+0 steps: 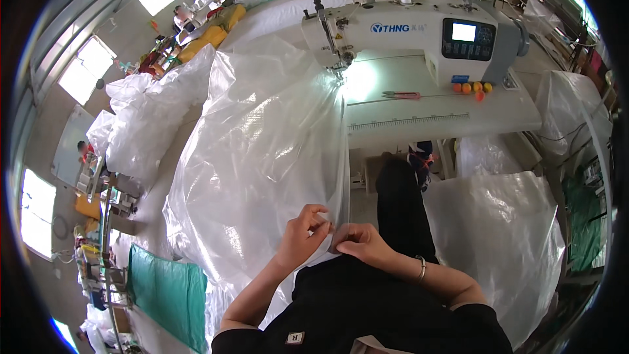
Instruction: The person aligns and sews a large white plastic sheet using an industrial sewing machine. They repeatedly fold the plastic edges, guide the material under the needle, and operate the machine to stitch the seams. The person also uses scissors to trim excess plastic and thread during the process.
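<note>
Pinching the long right edge of a big clear sheet [255, 137], the right hand [367, 245] sits close to the black shirt [386, 308], with its thumb and fingers pressed together on the thin film. The left hand [301, 241] is just beside it, on its left, with its fingers bent and a small gap under the top one; I cannot tell if it grips any of the film. The sheet is spread out mostly ahead of the fingers and off to their left. It covers the left part of the bench [445, 110] and hangs down past the front edge toward the person. Its long side runs almost straight away from the hands, up to the needle end [339, 59] of the white sewing machine [413, 18], so that end is well ahead of both hands. The right hand is the nearer one to that long edge, and the left hand is over the film. On the bare part of the bench, back from the front edge, red snips [401, 96] lie sideways. More to the right, toward the bench's right corner, little orange and yellow balls [466, 88] sit in a bunch
</note>
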Demonstrator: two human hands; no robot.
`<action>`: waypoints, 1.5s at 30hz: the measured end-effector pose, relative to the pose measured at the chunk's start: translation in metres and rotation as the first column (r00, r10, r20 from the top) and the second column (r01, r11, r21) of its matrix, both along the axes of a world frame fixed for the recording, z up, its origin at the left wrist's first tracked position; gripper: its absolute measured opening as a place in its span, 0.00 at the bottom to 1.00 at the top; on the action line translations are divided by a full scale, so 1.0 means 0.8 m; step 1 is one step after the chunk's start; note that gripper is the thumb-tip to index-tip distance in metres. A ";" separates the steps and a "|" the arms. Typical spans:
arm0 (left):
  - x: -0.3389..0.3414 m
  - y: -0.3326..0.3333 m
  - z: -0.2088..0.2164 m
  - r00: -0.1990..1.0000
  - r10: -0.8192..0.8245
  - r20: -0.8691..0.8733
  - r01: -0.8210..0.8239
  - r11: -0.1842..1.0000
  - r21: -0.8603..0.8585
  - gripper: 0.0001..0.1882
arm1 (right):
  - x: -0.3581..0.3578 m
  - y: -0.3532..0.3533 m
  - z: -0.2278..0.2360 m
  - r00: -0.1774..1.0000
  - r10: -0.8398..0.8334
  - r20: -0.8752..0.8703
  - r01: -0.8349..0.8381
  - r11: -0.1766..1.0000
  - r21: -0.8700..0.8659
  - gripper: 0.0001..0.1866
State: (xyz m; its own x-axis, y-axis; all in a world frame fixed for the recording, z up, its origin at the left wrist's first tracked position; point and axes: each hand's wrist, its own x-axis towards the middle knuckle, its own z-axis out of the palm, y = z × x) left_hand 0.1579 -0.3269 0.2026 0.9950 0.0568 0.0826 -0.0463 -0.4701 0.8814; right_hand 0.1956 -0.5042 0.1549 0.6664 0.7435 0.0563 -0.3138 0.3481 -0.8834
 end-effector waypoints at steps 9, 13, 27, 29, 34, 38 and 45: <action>-0.005 0.011 -0.013 0.999 -0.017 0.041 0.015 0.999 0.041 0.03 | 0.000 0.021 0.011 0.709 -0.086 0.700 0.285 0.943 -0.173 0.11; -0.013 0.023 -0.013 0.997 -0.045 -0.065 0.038 0.993 -0.114 0.05 | 0.006 0.032 0.011 0.560 0.034 0.828 0.295 0.925 -0.238 0.08; 0.007 -0.032 -0.012 0.931 -0.047 0.362 -0.074 0.946 0.315 0.02 | 0.116 0.113 -0.071 0.985 0.152 0.084 -0.165 0.969 0.183 0.26; 0.017 -0.033 -0.009 0.917 -0.188 0.351 0.107 0.965 0.238 0.02 | 0.124 0.093 -0.080 0.925 0.126 0.358 -0.141 0.990 0.015 0.20; 0.013 -0.006 -0.038 0.907 -0.322 0.272 0.226 0.916 0.331 0.03 | 0.189 0.050 -0.043 0.752 -0.324 0.574 0.597 0.703 -0.387 0.13; 0.016 -0.009 -0.050 0.894 -0.314 0.318 0.223 0.930 0.291 0.03 | 0.249 0.073 0.015 0.373 -0.090 0.923 0.867 0.389 -0.312 0.12; 0.029 0.007 -0.059 0.939 -0.253 0.235 0.236 0.967 0.099 0.04 | 0.255 0.096 0.018 0.384 0.184 0.905 0.874 0.246 -0.420 0.08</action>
